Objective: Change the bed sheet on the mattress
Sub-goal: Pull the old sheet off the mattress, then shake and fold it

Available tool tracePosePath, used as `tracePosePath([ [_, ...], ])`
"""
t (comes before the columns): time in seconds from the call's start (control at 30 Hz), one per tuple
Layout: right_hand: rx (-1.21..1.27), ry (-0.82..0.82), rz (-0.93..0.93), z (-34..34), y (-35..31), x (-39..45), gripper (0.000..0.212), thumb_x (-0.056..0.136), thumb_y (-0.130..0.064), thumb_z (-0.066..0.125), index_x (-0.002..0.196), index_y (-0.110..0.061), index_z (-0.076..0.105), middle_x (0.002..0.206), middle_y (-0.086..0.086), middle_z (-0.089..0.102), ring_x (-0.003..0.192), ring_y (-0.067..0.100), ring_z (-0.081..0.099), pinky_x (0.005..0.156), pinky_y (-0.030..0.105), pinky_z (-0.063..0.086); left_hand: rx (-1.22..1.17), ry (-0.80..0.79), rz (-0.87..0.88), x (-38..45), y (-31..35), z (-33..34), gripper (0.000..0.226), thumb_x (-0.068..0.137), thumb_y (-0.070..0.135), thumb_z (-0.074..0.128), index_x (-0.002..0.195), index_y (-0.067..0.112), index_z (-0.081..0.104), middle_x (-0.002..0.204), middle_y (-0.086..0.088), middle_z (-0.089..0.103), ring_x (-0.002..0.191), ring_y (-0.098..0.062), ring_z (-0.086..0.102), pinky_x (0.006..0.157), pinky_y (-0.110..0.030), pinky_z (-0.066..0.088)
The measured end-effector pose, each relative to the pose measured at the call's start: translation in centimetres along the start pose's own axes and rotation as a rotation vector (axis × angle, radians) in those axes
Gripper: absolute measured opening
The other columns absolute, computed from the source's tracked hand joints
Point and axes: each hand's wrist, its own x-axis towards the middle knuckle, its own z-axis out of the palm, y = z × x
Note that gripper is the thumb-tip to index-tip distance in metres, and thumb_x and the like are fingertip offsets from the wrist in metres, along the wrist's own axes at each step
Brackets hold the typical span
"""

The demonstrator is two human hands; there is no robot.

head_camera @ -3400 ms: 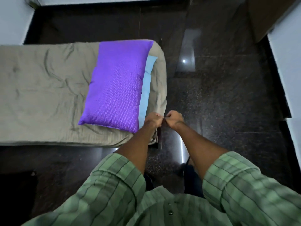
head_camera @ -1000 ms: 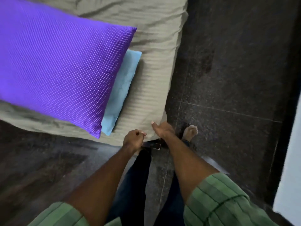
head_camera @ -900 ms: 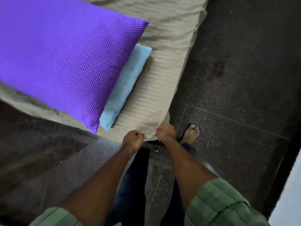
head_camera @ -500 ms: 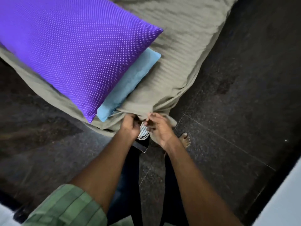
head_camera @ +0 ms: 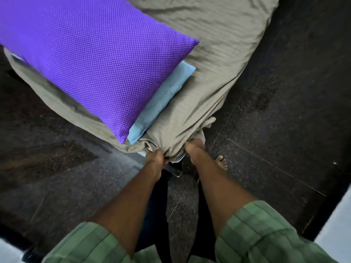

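Note:
An olive-grey bed sheet covers the mattress, and its near corner is bunched and lifted. My left hand grips the gathered fabric at that corner. My right hand grips the same bunch from the right side. A strip of black-and-white striped mattress shows under the lifted corner, between my hands. A purple dotted pillow lies on the sheet, with a light blue folded cloth under it.
Dark speckled stone floor surrounds the bed. My bare foot stands just right of the corner. A dark bed-frame corner piece sticks out below the mattress. A pale wall runs along the lower right.
Both hands have gathered the sheet corner and pulled it up off the mattress, uncovering the striped mattress corner. The view has turned and moved closer to the bed.

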Motion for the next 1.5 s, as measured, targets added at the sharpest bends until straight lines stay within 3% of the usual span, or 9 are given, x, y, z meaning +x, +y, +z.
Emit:
tracePosePath([
  [0.1,-0.194,0.1,-0.001,-3.0,1.5,-1.8,0.051,0.098,-0.047,0.055,0.126,-0.006,0.067,0.13,0.018,0.067,0.12,0.037,0.064,0.099,0.044,0.054,0.373,-0.027,0.036,-0.8,0.3,-0.6,0.057,0.1,0.047,0.035,0.115,0.001,0.066,0.097,-0.016,0.074,0.08,-0.03,0.072,0.089,-0.044,0.059],
  [0.23,-0.247,0.066,-0.074,-5.2,2.6,-4.2,0.03,0.094,-0.028,0.057,0.111,-0.009,0.072,0.119,0.017,0.071,0.111,0.037,0.065,0.091,0.041,0.055,0.826,0.003,0.289,-5.1,2.1,-0.5,0.058,0.092,0.046,0.035,0.111,0.006,0.071,0.103,-0.009,0.071,0.106,-0.033,0.067,0.096,-0.039,0.051],
  [0.33,-0.27,0.047,-0.176,-7.1,1.4,-6.7,0.029,0.093,-0.03,0.057,0.105,-0.009,0.073,0.112,0.015,0.073,0.106,0.036,0.066,0.084,0.039,0.054,0.801,-0.01,0.419,-7.6,3.8,1.2,0.058,0.084,0.046,0.037,0.108,0.008,0.073,0.108,-0.01,0.076,0.101,-0.032,0.069,0.094,-0.039,0.054],
  [0.47,-0.257,0.079,-0.288,-10.9,-1.7,-8.9,0.024,0.091,-0.02,0.057,0.103,-0.008,0.075,0.11,0.015,0.074,0.107,0.035,0.068,0.087,0.037,0.054,0.689,-0.08,0.549,-9.1,6.6,4.4,0.05,0.069,0.047,0.044,0.091,0.017,0.077,0.09,-0.004,0.078,0.086,-0.027,0.074,0.086,-0.042,0.061],
  [0.6,-0.222,0.102,-0.336,-17.0,-4.1,-10.1,0.022,0.09,-0.02,0.059,0.099,-0.01,0.075,0.106,0.012,0.075,0.104,0.032,0.068,0.081,0.032,0.052,0.562,-0.146,0.66,-15.4,9.9,7.6,0.027,0.074,0.035,0.052,0.074,0.022,0.075,0.076,0.004,0.077,0.085,-0.025,0.075,0.084,-0.04,0.062],
  [0.87,-0.179,0.183,-0.385,-28.5,-9.5,-10.2,0.022,0.089,-0.021,0.058,0.093,-0.01,0.077,0.101,0.012,0.076,0.101,0.033,0.07,0.078,0.032,0.053,0.642,-0.139,0.875,-22.1,15.8,15.4,0.043,0.064,0.054,0.045,0.077,0.027,0.076,0.075,0.001,0.076,0.08,-0.025,0.074,0.081,-0.043,0.062],
  [1.07,-0.211,0.273,-0.449,-36.1,-15.8,-7.9,0.023,0.091,-0.023,0.057,0.086,-0.009,0.075,0.097,0.013,0.076,0.098,0.034,0.071,0.077,0.035,0.055,0.665,-0.117,0.949,-27.8,21.9,22.1,0.039,0.073,0.048,0.045,0.086,0.029,0.077,0.092,0.002,0.077,0.093,-0.022,0.072,0.088,-0.038,0.059],
  [1.4,-0.29,0.353,-0.538,-52.4,-32.4,-1.5,0.023,0.096,-0.015,0.052,0.084,-0.012,0.072,0.102,0.015,0.073,0.107,0.036,0.066,0.079,0.035,0.049,0.578,-0.196,1.074,-29.7,40.4,37.2,0.032,0.098,0.036,0.048,0.075,0.031,0.071,0.093,0.0,0.078,0.093,-0.024,0.072,0.089,-0.037,0.057],
  [1.5,-0.305,0.384,-0.508,-57.7,-38.7,1.1,0.024,0.097,-0.016,0.052,0.08,-0.014,0.069,0.107,0.015,0.075,0.108,0.034,0.067,0.08,0.035,0.05,0.537,-0.261,1.036,-30.8,47.0,42.5,0.035,0.091,0.043,0.046,0.07,0.031,0.071,0.089,0.0,0.078,0.088,-0.025,0.074,0.086,-0.04,0.06],
])
